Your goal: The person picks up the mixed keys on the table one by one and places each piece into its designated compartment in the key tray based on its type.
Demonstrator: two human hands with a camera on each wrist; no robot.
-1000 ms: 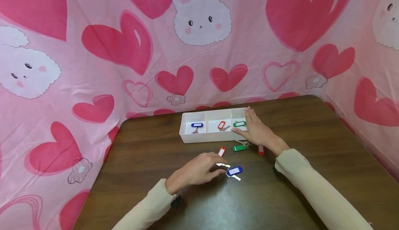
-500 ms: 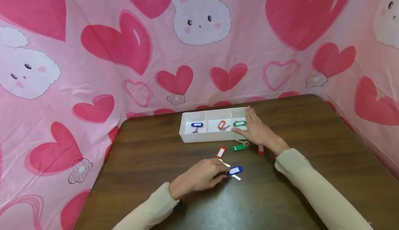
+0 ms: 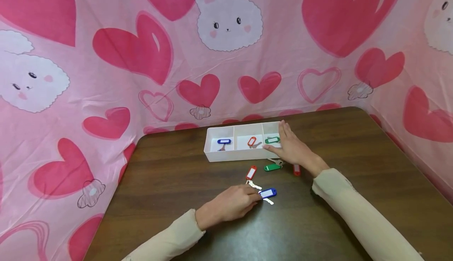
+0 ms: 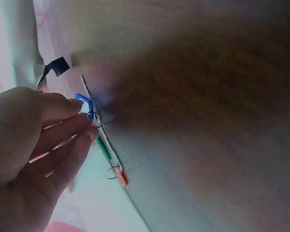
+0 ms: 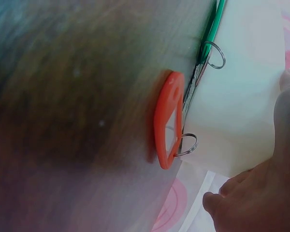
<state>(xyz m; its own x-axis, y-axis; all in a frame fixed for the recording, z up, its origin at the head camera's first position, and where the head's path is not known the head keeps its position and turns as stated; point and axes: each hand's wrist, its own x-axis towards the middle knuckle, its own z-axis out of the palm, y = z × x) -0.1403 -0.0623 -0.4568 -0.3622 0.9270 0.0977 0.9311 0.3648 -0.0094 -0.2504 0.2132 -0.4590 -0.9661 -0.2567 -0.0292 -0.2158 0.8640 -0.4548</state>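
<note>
My left hand (image 3: pixel 231 203) pinches the ring end of a blue key tag (image 3: pixel 269 193), with a silver key (image 3: pixel 269 201) hanging at it. In the left wrist view, thumb and fingertips meet at the blue tag (image 4: pixel 90 107). Behind them lies a red key tag (image 3: pixel 251 172) with its key (image 3: pixel 254 184). My right hand (image 3: pixel 295 147) rests on the right end of a white three-compartment tray (image 3: pixel 226 157), fingers straight along the end and thumb over the near rim. Close by are a green key tag (image 3: pixel 272 168) and another red key tag (image 5: pixel 159 121), partly hidden by the hand in the head view.
Inside the tray, a blue tag (image 3: pixel 224 141) lies in the left compartment, a red tag (image 3: pixel 251 141) in the middle one and a green tag (image 3: pixel 272 140) in the right one. The brown wooden table (image 3: pixel 170 166) meets a pink heart-patterned cloth (image 3: pixel 162 56) behind.
My left hand has moved slightly right and closed its fingers on the blue key tag, which has shifted a little. The red tag behind is more exposed. My right hand stays on the tray.
</note>
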